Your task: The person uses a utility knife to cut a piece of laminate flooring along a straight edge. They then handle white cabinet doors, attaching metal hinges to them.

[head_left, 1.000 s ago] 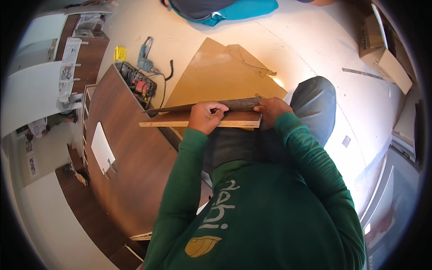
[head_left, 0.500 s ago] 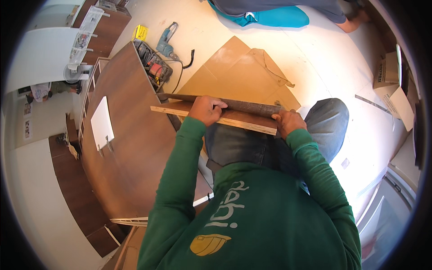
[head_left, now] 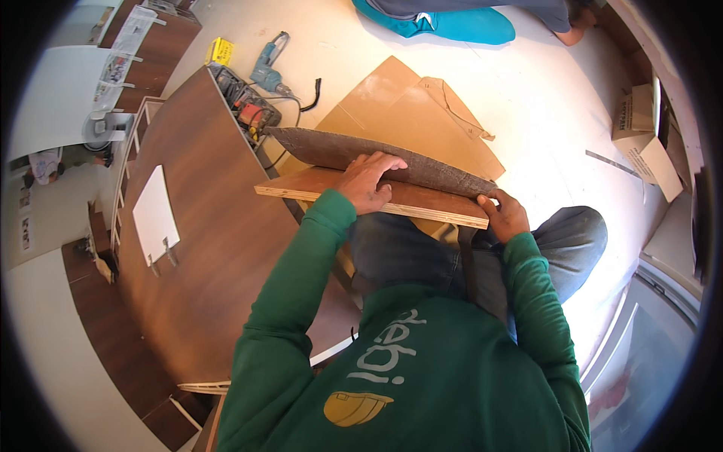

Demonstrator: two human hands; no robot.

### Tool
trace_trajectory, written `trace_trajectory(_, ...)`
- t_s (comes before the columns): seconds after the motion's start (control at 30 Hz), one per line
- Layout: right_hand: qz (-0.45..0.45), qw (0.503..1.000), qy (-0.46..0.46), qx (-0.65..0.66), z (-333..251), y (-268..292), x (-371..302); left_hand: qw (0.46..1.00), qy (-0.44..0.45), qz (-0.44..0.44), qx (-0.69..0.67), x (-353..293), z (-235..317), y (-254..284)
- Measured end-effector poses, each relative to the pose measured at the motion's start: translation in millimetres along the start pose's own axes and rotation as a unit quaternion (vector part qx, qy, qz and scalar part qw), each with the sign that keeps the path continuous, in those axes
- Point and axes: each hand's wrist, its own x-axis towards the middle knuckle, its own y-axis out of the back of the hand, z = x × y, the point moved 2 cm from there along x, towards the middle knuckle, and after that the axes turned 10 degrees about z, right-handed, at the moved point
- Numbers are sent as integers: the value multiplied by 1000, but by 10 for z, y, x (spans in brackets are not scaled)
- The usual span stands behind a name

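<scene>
A plywood strip (head_left: 440, 211) with a pale layered edge lies crosswise above my lap. A thin dark brown sheet (head_left: 444, 172) rises along its far side, bowed and standing away from the strip's top face. My left hand (head_left: 367, 183) rests over the strip's middle, its fingers stretched out against the sheet and its thumb by the strip. At the right end, my right hand (head_left: 506, 215) has its thumb and curled fingers closed on the sheet's corner, beside the end of the strip.
A large brown panel (head_left: 203, 279) on my left carries a white board (head_left: 157, 215). Beyond lie a power drill (head_left: 267, 68), a toolbox (head_left: 252, 113), a yellow box (head_left: 220, 52) and flattened cardboard (head_left: 376, 105). Another person's hand (head_left: 578, 29) shows at the top; an open carton (head_left: 644, 143) stands right.
The brown sheet has lifted and opened away from the plywood strip. My left hand has loosened, its fingers straightening against the sheet. My right hand has shifted slightly right.
</scene>
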Motion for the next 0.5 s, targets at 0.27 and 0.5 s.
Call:
trace_trajectory(0.27,150,985,33,-81,-177,1031,-661,998,-49,28,-7,-150,-116,-96)
trace_trajectory(0.5,100,990,82,-51,-1704,2004,-1717,991,-65,11,-116,-361,-162,-61)
